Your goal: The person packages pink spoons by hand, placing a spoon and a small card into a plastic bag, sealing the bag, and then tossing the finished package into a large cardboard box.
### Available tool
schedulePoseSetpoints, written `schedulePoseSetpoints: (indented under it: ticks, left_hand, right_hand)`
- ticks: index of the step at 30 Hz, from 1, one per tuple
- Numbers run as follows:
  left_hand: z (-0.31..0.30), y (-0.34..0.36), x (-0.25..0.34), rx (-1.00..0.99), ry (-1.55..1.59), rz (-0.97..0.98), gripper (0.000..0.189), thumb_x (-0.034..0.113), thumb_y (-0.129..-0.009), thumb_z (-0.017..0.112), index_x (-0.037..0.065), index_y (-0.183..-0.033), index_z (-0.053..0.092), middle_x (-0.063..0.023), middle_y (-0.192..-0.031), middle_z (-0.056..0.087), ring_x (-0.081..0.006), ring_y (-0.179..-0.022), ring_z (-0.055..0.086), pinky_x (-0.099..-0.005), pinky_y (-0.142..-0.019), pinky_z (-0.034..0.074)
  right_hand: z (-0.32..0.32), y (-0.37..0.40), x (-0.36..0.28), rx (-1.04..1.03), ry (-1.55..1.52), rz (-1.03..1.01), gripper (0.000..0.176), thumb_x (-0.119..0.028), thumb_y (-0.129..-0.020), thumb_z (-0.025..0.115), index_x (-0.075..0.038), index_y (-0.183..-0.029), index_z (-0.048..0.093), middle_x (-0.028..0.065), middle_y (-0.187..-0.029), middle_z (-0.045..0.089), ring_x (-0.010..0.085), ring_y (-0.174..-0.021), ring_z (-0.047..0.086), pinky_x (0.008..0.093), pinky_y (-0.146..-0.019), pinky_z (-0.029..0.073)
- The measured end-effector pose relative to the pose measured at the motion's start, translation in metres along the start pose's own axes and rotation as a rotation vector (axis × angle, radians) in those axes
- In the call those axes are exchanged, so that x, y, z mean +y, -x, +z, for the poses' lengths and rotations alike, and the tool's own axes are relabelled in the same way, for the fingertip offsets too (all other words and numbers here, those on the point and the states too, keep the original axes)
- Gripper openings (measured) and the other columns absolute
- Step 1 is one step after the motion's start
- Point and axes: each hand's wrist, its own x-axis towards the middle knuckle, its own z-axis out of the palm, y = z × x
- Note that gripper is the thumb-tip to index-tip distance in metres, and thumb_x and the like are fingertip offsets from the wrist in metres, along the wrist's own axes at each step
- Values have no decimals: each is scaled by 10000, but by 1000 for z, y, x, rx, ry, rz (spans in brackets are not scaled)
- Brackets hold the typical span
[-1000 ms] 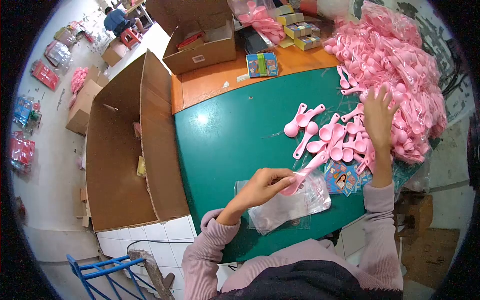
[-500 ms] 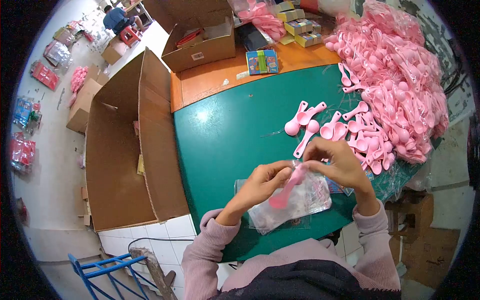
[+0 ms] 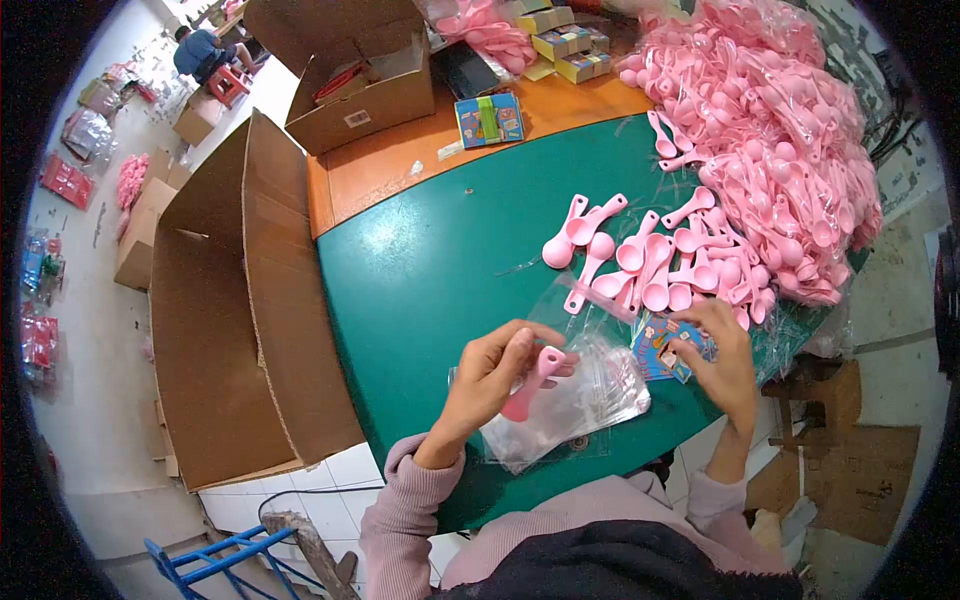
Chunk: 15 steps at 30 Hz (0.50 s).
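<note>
My left hand (image 3: 492, 375) holds a pink spoon (image 3: 533, 385), thumb and fingers closed round it, above a stack of clear plastic bags (image 3: 590, 405). To the right my right hand (image 3: 722, 360) has its fingers apart at the edge of several blue printed cards (image 3: 660, 345), with nothing visible between them. One clear bag sticks up behind the stack. Beyond the cards lie several loose pink spoons (image 3: 655, 270) on the green table top (image 3: 420, 270).
A large heap of pink spoons (image 3: 770, 150) fills the back right. Open cardboard boxes (image 3: 300, 330) stand at the left. A banded card bundle (image 3: 490, 120) lies on the orange surface. A person (image 3: 200, 52) sits far back left; a blue metal frame (image 3: 225, 555) stands below.
My hands have moved apart. My right hand has let go of the spoon and moved right to the cards. My left hand still holds the spoon, slightly lower. The view has shifted.
</note>
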Motion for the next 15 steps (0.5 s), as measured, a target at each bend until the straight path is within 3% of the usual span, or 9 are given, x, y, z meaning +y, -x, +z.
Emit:
schedulePoseSetpoints:
  ticks: [1,2,4,8,12,13,14,15]
  left_hand:
    - [0,0,3,9,86,-13,334,242,-953,329,-20,-984,534,-145,-865,632,-193,-780,625,-274,-662,512]
    - [-2,-2,2,-27,61,10,342,247,-954,313,-19,-1012,519,-196,-897,629,-219,-797,632,-298,-680,520]
    - [-1,-4,-3,-32,62,-2,335,240,-953,322,-22,-1007,522,-185,-883,632,-212,-790,632,-294,-681,518]
    - [-1,-3,-7,-65,-22,25,308,219,-947,354,-24,-999,536,-164,-855,638,-192,-785,630,-281,-683,511]
    - [-4,-3,-11,-72,-25,16,287,198,-945,363,-19,-997,545,-153,-848,640,-180,-791,629,-266,-691,504]
    - [-4,-4,-14,-33,-55,30,273,192,-940,386,-1,-976,576,-81,-779,621,-118,-690,574,-226,-613,452]
    - [-3,-4,-17,8,-83,45,262,185,-934,409,16,-955,608,-9,-710,602,-56,-589,519,-187,-535,400]
    - [-2,-4,-17,13,-82,48,262,185,-934,409,16,-955,608,-9,-710,602,-56,-589,519,-187,-535,400]
  right_hand:
    - [-1,8,11,91,197,80,305,-113,-671,672,-24,-948,582,104,-935,531,251,-870,529,345,-770,406]
    - [4,16,20,89,199,86,305,-113,-671,672,-24,-948,582,104,-935,531,251,-870,529,345,-770,406]
    - [13,26,33,111,462,104,345,-107,-676,662,-17,-989,551,107,-933,527,267,-879,512,362,-775,389]
    - [8,25,40,-8,275,237,264,-83,-690,635,-12,-930,550,125,-904,526,293,-846,510,378,-748,383]
    - [2,21,37,132,260,223,195,-49,-704,597,-4,-883,534,137,-837,529,321,-803,507,383,-716,390]
    - [-3,19,33,173,268,205,184,-37,-710,582,-3,-884,533,139,-812,531,331,-789,505,381,-705,395]
    - [-10,18,30,159,233,145,208,-27,-728,569,-9,-934,544,121,-832,557,283,-785,538,352,-685,414]
    - [-16,14,20,156,233,139,208,-27,-728,569,-9,-934,544,121,-832,557,283,-785,538,352,-685,414]
